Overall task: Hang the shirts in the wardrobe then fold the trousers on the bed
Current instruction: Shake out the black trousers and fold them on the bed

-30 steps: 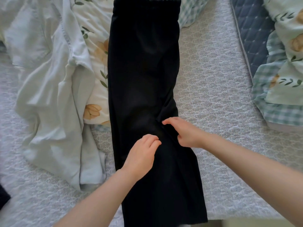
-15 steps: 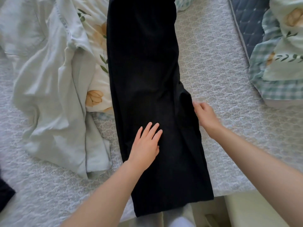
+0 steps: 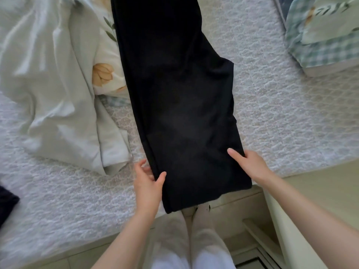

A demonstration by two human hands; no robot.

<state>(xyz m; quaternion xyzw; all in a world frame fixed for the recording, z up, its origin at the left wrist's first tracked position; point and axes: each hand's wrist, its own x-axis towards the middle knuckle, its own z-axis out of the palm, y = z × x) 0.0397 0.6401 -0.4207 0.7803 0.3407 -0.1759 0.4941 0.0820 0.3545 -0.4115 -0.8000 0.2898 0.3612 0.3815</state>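
Black trousers (image 3: 180, 98) lie lengthwise on the white textured bed (image 3: 272, 105), legs folded together, hems hanging over the near edge. My left hand (image 3: 148, 183) grips the left edge of the trouser legs near the hem, thumb on top and fingers underneath. On the right edge of the legs my right hand (image 3: 250, 165) holds the cloth, thumb lying on top and fingers hidden under the fabric.
A pale green crumpled garment (image 3: 50, 90) lies left of the trousers, partly over a floral pillow (image 3: 105, 74). A checked and floral quilt (image 3: 326, 35) is at the far right. A dark cloth (image 3: 6, 202) shows at the left edge. A cream cabinet (image 3: 318, 210) stands at the right.
Both hands slid down from the middle of the trousers to the hem end and took hold of its left and right edges. The view shifted toward the bed's near edge.
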